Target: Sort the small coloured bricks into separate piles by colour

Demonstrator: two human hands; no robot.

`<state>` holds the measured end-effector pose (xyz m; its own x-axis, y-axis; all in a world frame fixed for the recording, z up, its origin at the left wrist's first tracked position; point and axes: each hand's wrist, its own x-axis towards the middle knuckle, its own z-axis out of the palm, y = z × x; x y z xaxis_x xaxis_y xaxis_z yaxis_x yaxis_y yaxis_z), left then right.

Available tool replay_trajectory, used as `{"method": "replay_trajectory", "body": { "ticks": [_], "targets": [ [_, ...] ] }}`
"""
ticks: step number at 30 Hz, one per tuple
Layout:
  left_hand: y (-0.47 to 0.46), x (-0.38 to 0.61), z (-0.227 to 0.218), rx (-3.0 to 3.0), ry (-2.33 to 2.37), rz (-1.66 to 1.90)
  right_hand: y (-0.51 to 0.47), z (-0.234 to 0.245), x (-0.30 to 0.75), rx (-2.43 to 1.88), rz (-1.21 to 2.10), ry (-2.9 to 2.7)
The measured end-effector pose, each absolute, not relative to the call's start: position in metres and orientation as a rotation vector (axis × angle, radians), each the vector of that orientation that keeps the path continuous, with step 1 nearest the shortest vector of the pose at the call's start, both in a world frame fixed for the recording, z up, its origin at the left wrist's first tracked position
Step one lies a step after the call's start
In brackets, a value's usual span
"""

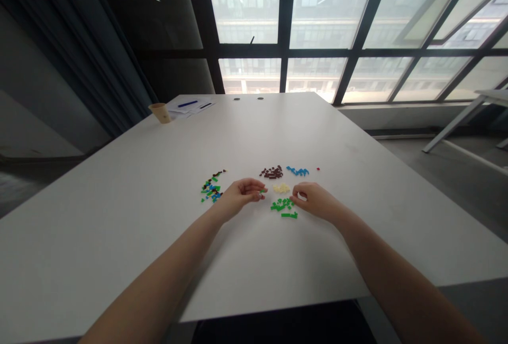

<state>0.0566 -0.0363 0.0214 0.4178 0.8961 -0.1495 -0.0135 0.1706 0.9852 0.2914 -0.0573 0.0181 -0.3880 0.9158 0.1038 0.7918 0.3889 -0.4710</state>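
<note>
On the white table (278, 259) lie small building bricks in piles by colour. My left hand (241, 194) is curled, and its fingertips pinch a small green brick (262, 191). To its left lies a mixed pile (211, 187) of green, blue and dark bricks. My right hand (315, 199) rests with its fingers curled beside the green pile (284, 207); what it holds, if anything, is hidden. Between the hands sits a cream pile (281, 188). Behind it are a dark brown pile (272, 172) and a blue pile (298, 171). One red brick (318, 169) lies apart.
A paper cup (160, 112) stands at the table's far left corner, beside papers with a blue pen (188, 103). Large windows (317, 26) run behind the table. Another white table (476, 106) stands at the far right.
</note>
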Motion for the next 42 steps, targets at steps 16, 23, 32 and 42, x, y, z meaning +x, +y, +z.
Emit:
{"method": "replay_trajectory", "body": {
  "ticks": [16,23,32,42],
  "targets": [
    [-0.055,0.062,0.039,1.896,0.961,0.777,-0.056,0.019,0.289,-1.373,0.467,-2.286],
    [-0.052,0.063,0.03,1.817,0.894,0.769,-0.065,0.025,0.277,-1.093,0.393,-2.204],
    [-0.052,0.068,0.019,1.71,0.822,0.676,-0.073,0.021,0.26,-0.989,0.318,-2.316],
    [-0.047,0.065,0.017,1.902,0.914,0.562,-0.071,0.01,0.259,-1.126,0.335,-2.425]
  ]
}}
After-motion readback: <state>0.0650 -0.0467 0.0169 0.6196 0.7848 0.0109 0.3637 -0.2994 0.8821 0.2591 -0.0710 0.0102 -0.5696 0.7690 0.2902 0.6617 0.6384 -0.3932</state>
